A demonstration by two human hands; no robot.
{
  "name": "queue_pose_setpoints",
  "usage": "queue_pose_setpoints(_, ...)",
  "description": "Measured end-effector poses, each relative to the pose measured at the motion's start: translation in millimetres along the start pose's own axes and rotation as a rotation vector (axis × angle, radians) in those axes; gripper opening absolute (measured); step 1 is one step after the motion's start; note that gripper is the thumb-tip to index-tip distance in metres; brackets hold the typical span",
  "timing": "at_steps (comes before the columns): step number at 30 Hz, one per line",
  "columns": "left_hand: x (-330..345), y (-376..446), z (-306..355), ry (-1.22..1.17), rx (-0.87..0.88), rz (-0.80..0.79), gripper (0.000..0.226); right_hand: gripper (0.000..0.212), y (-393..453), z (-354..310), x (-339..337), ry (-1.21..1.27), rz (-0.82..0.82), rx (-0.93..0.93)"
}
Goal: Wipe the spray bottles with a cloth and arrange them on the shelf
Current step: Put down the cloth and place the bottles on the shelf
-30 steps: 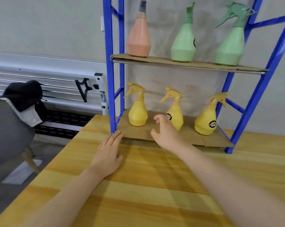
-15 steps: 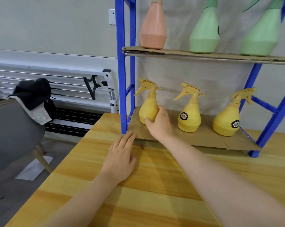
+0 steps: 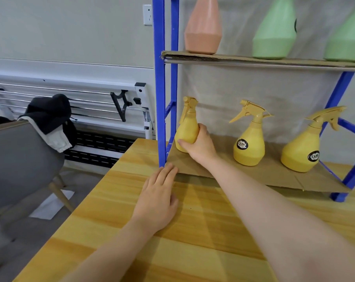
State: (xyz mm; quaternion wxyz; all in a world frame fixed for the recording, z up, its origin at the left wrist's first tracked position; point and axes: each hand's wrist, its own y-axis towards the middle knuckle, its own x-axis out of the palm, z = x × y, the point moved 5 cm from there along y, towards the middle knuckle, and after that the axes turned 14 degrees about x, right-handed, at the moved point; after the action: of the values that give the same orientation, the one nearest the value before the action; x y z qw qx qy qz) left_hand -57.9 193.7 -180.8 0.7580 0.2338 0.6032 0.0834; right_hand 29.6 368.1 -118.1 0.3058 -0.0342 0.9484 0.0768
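Three yellow spray bottles stand on the cardboard-lined lower shelf of a blue rack. My right hand grips the leftmost yellow bottle around its belly; its nozzle points toward me. The middle yellow bottle and the right yellow bottle stand free, nozzles pointing left. My left hand rests flat on the wooden table with fingertips at the cardboard's edge. On the upper shelf stand a pink bottle and two green bottles, tops cut off. No cloth is visible.
The blue rack post rises just left of the held bottle. A grey chair with dark clothing draped on it stands at the left, beside the table. A white rail fixture runs along the wall behind.
My right hand reached to the leftmost yellow bottle, took hold of it and turned it so the nozzle faces me. The view moved closer and to the left. My left hand stayed flat.
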Motion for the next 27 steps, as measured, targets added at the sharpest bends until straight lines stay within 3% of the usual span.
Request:
queue_pose_setpoints(8,-0.4,-1.2,0.4,-0.013,-0.006,-0.001,0.071,0.082,3.9,3.5,-3.0,0.007,-0.127,-0.025)
queue_pose_setpoints(14,-4.8,-2.7,-0.1,-0.064,-0.018,0.018,0.067,0.104,-12.6,6.2,-14.5,-0.103,-0.149,0.014)
queue_pose_setpoints(16,-8.7,-3.5,-4.4,-0.112,-0.050,0.048,0.064,0.094,-30.0,9.3,-28.5,-0.158,-0.087,-0.039)
queue_pose_setpoints(21,-15.2,-3.0,-2.9,-0.057,-0.053,0.045,0.059,0.055,-75.7,12.1,-76.8,-0.445,0.246,-0.417)
queue_pose_setpoints(24,-20.6,2.0,11.9,-0.044,-0.023,0.049,0.058,0.049,-85.4,27.1,-102.5,-0.417,0.362,-0.424)
queue_pose_setpoints(27,-21.7,10.0,34.5,-0.072,0.017,0.061,0.059,0.047,-84.7,49.3,-124.9,-0.312,0.400,-0.315)
